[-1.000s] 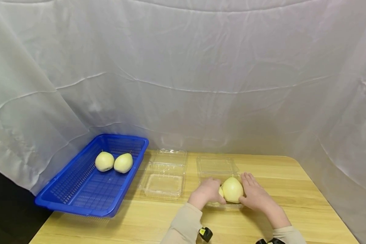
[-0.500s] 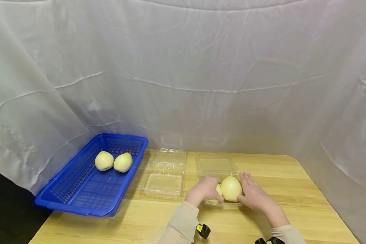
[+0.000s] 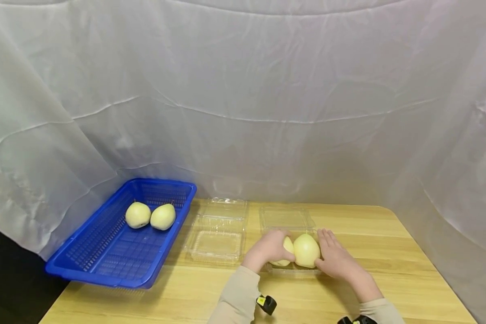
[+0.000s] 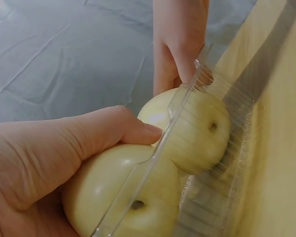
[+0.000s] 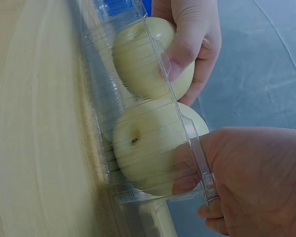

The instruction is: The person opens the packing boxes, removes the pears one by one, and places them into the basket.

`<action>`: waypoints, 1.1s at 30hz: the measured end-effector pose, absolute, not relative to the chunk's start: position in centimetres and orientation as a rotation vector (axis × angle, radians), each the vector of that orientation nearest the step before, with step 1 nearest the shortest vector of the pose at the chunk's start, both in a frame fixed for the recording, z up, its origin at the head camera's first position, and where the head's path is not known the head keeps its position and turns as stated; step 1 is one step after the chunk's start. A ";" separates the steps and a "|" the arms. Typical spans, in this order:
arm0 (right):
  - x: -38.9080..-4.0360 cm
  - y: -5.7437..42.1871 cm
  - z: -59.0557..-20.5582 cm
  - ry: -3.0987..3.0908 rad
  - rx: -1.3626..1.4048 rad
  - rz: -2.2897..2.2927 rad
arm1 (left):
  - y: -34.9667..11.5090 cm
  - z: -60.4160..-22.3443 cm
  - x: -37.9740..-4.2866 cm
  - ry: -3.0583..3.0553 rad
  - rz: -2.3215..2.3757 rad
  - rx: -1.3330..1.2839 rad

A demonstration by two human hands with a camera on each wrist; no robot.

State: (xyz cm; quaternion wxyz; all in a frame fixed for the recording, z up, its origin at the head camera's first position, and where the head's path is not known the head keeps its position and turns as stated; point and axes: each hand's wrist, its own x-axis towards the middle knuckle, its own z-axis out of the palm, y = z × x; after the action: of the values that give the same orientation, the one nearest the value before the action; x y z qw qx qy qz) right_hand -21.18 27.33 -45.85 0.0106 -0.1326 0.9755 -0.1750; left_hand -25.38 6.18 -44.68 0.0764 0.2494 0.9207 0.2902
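Note:
Two pale yellow pears, a left pear (image 4: pixel 123 182) and a right pear (image 3: pixel 306 250), sit side by side in a clear plastic clamshell container (image 5: pixel 101 98) with its lid (image 3: pixel 285 219) folded back. My left hand (image 3: pixel 270 249) grips the left pear, with the thumb across its near upper side. At the container's right end, my right hand (image 3: pixel 339 258) holds the side wall. Its thumb lies inside by the right pear and its other fingers are outside, partly blurred through the plastic in the right wrist view.
A second clear clamshell container (image 3: pixel 218 243) lies open to the left. Beyond it stands a blue plastic basket (image 3: pixel 105 281) with two more pears (image 3: pixel 163 217). A grey-white curtain (image 3: pixel 243 157) hangs behind the wooden table (image 3: pixel 389 252).
My left hand has shifted slightly left with the left pear, showing more of it. The right pear has moved a little left too. My right hand has barely moved.

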 end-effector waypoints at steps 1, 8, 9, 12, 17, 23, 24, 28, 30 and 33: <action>-21.2 27.3 -45.9 3.046 -0.413 -0.546 | 6.1 -44.6 -25.4 2.761 0.875 0.745; -21.2 27.4 -46.1 3.064 -0.420 -0.537 | 5.8 -44.3 -25.6 2.772 0.933 0.726; -21.2 27.4 -46.1 3.067 -0.422 -0.533 | 5.8 -44.3 -25.6 2.774 0.939 0.725; -21.2 27.4 -46.1 3.073 -0.425 -0.532 | 5.7 -44.2 -25.7 2.778 0.961 0.728; -21.2 27.4 -46.1 3.077 -0.420 -0.536 | 5.7 -44.0 -25.6 2.777 0.990 0.732; -21.2 27.4 -46.1 3.073 -0.418 -0.536 | 5.7 -43.5 -25.4 2.778 1.011 0.730; -21.2 27.4 -46.1 3.073 -0.419 -0.534 | 5.7 -43.4 -25.4 2.778 1.016 0.731; -21.2 27.4 -46.1 3.076 -0.416 -0.529 | 5.6 -42.8 -25.2 2.780 1.034 0.740; -21.2 27.3 -46.0 3.077 -0.418 -0.525 | 5.6 -42.6 -25.1 2.783 1.038 0.744; -21.2 27.2 -46.0 3.076 -0.418 -0.518 | 5.5 -42.3 -25.0 2.792 1.040 0.751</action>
State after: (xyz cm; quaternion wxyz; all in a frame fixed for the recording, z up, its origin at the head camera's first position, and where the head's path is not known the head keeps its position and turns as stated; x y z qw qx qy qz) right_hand -21.17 27.23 -45.95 -0.0030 -0.1329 0.9774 -0.1646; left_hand -25.03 5.48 -42.34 0.0343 0.2443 0.9081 0.3383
